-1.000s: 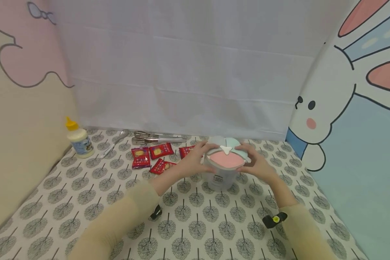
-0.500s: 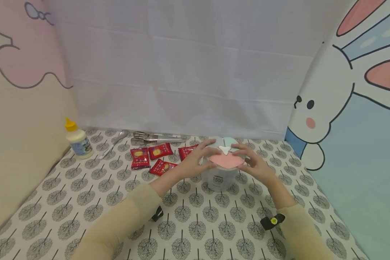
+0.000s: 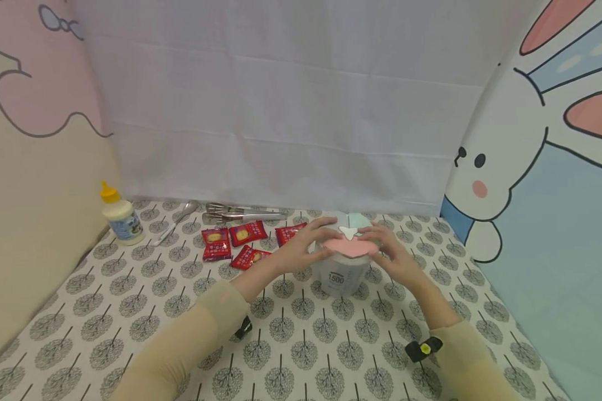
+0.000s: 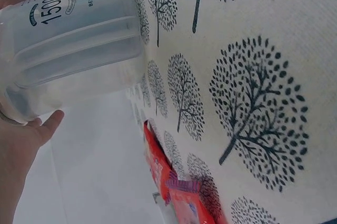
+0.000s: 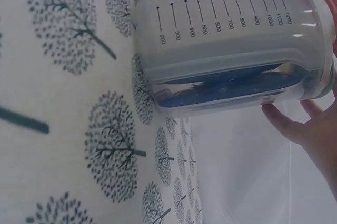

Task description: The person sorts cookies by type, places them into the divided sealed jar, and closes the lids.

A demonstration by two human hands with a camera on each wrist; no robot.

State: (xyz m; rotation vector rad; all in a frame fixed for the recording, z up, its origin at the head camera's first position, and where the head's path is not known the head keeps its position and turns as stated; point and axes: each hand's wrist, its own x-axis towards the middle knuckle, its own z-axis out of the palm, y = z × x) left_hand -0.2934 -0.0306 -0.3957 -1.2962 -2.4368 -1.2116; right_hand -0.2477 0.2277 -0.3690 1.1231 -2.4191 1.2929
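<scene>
A clear plastic storage jar (image 3: 342,278) marked 1500 stands upright on the table. Its lid (image 3: 350,248) has pink, grey and mint sections and a white piece in the middle. My left hand (image 3: 301,248) grips the lid's left side, fingers over the top and thumb at the near rim. On the right side, my right hand (image 3: 400,257) holds the lid in much the same way. Measuring lines run down the jar (image 5: 226,40) in the right wrist view, along with something blue seen through the wall. Whether that blue thing is inside or behind is unclear.
Several red snack packets (image 3: 217,244) lie left of the jar. Behind them are metal whisk-like utensils (image 3: 246,215) and a spoon (image 3: 176,223). A yellow-capped bottle (image 3: 122,217) stands at the far left. Curtains (image 3: 281,111) rise at the back and sides.
Both hands have stayed at the lid, with the fingers reaching further over its top than a second ago. The jar's 1500 label has turned slightly to the left.
</scene>
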